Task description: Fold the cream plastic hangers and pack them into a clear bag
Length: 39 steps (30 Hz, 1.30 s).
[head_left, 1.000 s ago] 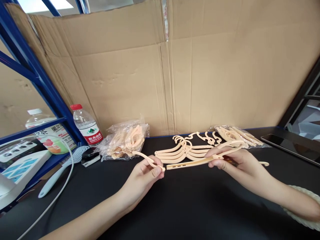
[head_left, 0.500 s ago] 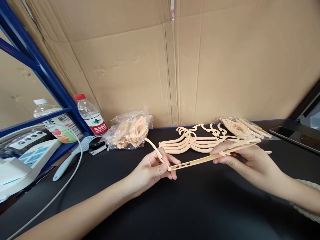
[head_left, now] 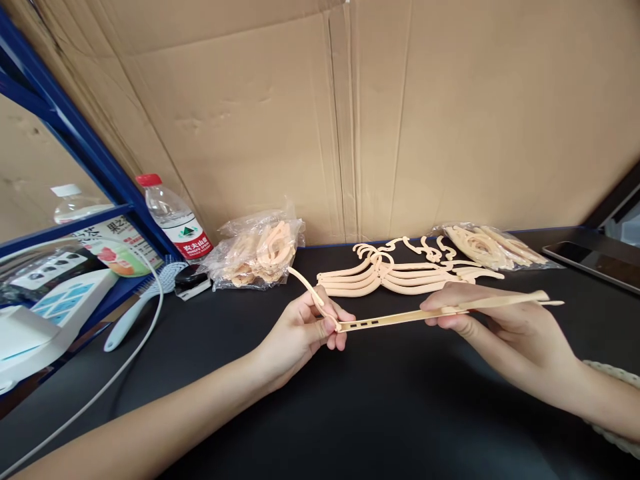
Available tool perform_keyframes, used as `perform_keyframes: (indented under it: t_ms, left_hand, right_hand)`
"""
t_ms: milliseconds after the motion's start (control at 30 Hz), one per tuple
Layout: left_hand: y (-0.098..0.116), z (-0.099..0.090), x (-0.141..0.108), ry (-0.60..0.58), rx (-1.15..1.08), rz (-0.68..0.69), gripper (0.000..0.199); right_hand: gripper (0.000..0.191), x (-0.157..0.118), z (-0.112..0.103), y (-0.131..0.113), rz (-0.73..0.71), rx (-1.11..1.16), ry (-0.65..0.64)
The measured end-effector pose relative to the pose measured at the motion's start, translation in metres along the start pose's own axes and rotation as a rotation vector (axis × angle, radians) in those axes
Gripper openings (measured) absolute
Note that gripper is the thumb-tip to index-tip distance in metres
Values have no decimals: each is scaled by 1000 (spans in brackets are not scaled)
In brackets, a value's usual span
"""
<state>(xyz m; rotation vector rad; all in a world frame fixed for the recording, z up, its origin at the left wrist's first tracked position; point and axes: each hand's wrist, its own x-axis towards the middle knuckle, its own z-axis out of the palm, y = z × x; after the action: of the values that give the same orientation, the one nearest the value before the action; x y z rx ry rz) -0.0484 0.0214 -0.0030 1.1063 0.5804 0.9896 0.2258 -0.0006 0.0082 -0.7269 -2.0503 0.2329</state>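
Observation:
A beige plastic folding clothes hanger is held up above the black table, its slotted bar seen nearly edge-on. My left hand pinches it at the joint on the left, where a curved arm rises from the bar. Around its middle right, my right hand grips the bar between thumb and fingers, with flat ends sticking out to the right beyond it. The fingers of both hands are closed. Behind the held hanger lies a row of similar folding hangers, and several loose hooks lie next to them.
Clear bags of beige parts rest at the left and right back. A red-capped water bottle, a hairbrush and a white cable are on the left. A phone lies at the right. Cardboard stands behind.
The view has shifted slightly. The hanger's right-hand ends have swung lower and further right as my right hand turned. Both hands keep their grip.

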Motion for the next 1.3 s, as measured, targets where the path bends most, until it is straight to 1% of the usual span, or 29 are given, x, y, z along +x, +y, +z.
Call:
perform_keyframes:
  t_ms: [167, 333, 433, 567, 633, 733, 800, 867, 900, 933, 1000, 1067, 1100, 1133, 1167, 1200, 1233, 1267, 1300]
  left_hand:
    - [-2, 7, 0, 154, 44, 32, 32]
    - [-6, 12, -1, 207, 98, 115, 29]
    - [-8, 13, -2, 229, 122, 139, 27]
    - [-10, 14, -2, 256, 98, 119, 34]
    - [-9, 15, -1, 272, 89, 97, 36]
    - [-7, 18, -4, 324, 83, 62, 33]
    - [-6, 22, -8, 385, 65, -18, 28]
    - [-5, 30, -16, 440, 36, -163, 21]
    - [-5, 34, -21, 451, 23, -244, 19]
    - [-5, 39, -26, 436, 15, -326, 17]
    - [-5, 49, -37, 338, 14, -477, 16]
    - [-6, 56, -46, 168, 53, -610, 15]
    - [-6, 59, -50, 73, 113, -635, 14]
    - [-6, 60, -53, -17, 214, -608, 11]
    - [-5, 60, -54, -92, 355, -518, 8]
    - [-4, 59, -54, -152, 524, -372, 6]
    - [-4, 56, -52, -190, 706, -185, 7]
    - [-3, 51, -49, -203, 878, 14, 10]
    - [-2, 46, -44, -213, 1029, 182, 14]
  right_hand:
    - [9, -3, 6, -4, 55, -45, 60]
    - [13, 0, 11, -11, 212, 28, 123]
    - [18, 3, 14, -11, 324, 85, 155]
    - [25, 8, 17, -8, 485, 173, 198]
    - [28, 10, 18, -6, 550, 215, 193]
    - [31, 14, 17, -1, 612, 280, 162]
    - [33, 17, 15, 4, 631, 296, 130]
    - [36, 20, 13, 9, 648, 264, 78]
    - [37, 21, 12, 12, 652, 239, 48]
    - [37, 22, 11, 15, 650, 211, 20]
    - [35, 23, 11, 20, 628, 161, -25]
    - [32, 22, 12, 24, 603, 126, -66]
    - [31, 22, 13, 26, 595, 110, -94]
    - [30, 21, 15, 29, 590, 101, -122]
    - [28, 20, 18, 31, 590, 102, -146]
    - [26, 18, 20, 34, 596, 112, -163]
    - [24, 17, 23, 36, 604, 131, -172]
    - [21, 16, 26, 38, 615, 151, -169]
    - [18, 15, 28, 40, 625, 168, -158]
